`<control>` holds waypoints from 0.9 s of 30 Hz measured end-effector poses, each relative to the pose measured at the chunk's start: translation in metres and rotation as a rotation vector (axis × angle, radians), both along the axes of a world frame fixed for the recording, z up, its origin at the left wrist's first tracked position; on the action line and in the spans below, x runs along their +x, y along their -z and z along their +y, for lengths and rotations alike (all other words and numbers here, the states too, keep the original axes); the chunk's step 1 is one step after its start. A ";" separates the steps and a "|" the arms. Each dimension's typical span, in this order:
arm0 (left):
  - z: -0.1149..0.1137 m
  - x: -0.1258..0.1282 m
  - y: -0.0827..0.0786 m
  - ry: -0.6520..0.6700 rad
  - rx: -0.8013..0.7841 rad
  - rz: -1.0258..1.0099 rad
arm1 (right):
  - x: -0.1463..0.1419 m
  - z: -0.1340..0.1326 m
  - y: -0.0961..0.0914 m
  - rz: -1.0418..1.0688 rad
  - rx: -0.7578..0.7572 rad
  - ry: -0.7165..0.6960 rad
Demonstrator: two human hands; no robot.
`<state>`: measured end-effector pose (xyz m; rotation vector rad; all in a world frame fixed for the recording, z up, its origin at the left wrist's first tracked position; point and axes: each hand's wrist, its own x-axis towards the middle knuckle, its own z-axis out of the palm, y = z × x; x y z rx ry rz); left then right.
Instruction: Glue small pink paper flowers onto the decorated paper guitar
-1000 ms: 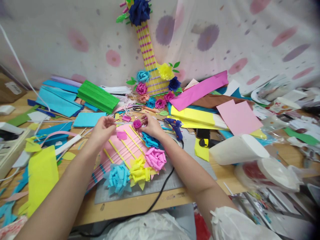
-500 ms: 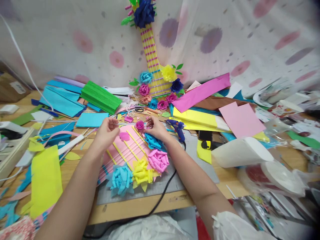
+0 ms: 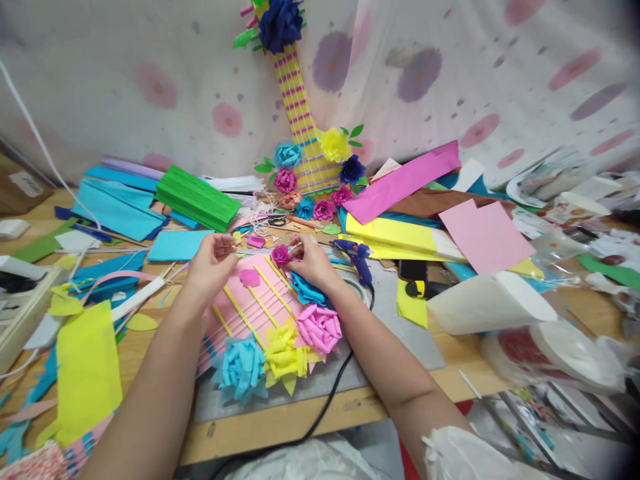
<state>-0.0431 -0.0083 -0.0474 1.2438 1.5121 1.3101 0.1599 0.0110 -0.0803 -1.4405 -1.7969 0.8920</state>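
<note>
My right hand [image 3: 309,261] pinches a small magenta paper rose [image 3: 280,253] just above the pink paper guitar [image 3: 250,308] lying on a grey mat [image 3: 390,327]. My left hand [image 3: 213,262] is closed in a pinch on a thin strip that runs toward the rose. The pink guitar carries yellow strips and paper flowers: light blue [image 3: 243,368], yellow [image 3: 283,353], pink [image 3: 320,328] and a darker blue one [image 3: 306,291] under my right wrist.
A blue glue gun [image 3: 356,257] lies right of my hands, its black cord [image 3: 320,413] running off the table edge. A yellow flower-covered paper guitar [image 3: 305,127] leans on the curtain. Green [image 3: 196,197], blue, pink [image 3: 485,233] and yellow paper sheets lie all around.
Both hands stay at the magenta rose with the same grips; only the camera has shifted slightly, and the left hand has edged a little closer to the rose.
</note>
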 end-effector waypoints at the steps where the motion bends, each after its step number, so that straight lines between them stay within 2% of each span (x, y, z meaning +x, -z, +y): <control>1: 0.000 0.000 -0.001 0.001 -0.003 0.000 | 0.000 0.001 0.001 0.006 -0.002 -0.001; 9: 0.004 0.003 -0.008 -0.017 0.011 0.044 | -0.001 0.008 0.007 0.022 -0.002 0.006; 27: 0.005 0.008 0.003 -0.009 0.023 0.035 | -0.001 0.007 0.003 -0.053 0.074 -0.012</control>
